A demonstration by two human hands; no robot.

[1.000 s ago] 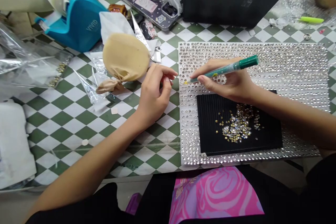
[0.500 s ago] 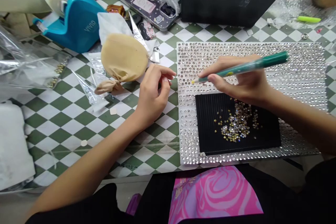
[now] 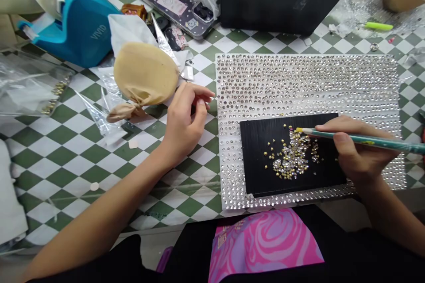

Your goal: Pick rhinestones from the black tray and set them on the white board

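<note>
The right hand (image 3: 363, 150) has a tight grip on a green pencil (image 3: 372, 140), pinched between the thumb and fingers. The pencil's yellow tip points left, at the far end of a pile of shiny little gems (image 3: 294, 159). I cannot tell if the tip touches them. The gems lie loose in the middle of a black tray (image 3: 259, 177), some silver side up and some gold. The tray sits on a white board (image 3: 292, 108) with rows of sparkly stones, close to the board's near edge. The board lies along the near edge of the checked counter (image 3: 186, 188).

The left hand (image 3: 187, 117) rests past the board's left edge. Its fingers curl softly, and its grip is loose and a bit open, with nothing seen in it. Just beside it is a tan, tied-up bundle (image 3: 146, 73). Farther back on the counter's left side is a blue tape holder (image 3: 88, 26). To the right of that lies a phone case (image 3: 175, 0) with stickers.
</note>
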